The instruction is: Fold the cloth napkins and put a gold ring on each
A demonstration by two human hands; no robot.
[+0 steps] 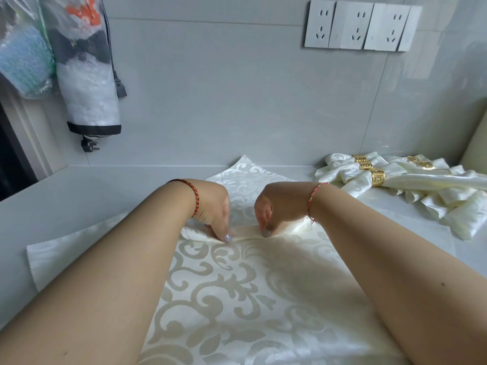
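Now both hands, left hand (214,210) and right hand (274,206), pinch one raised pleat across the napkin (237,299) spread on the counter (105,196); uneven pulls could skew the fold, I'd guess, while ringed napkins (395,180) lie well apart

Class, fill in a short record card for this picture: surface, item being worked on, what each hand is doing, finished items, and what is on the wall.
surface: pale countertop
item in work: patterned cream napkin, spread flat, a pleat raised across its middle
left hand: pinches the pleat
right hand: pinches the pleat beside it
finished: folded napkins with gold rings, far right
wall: three sockets
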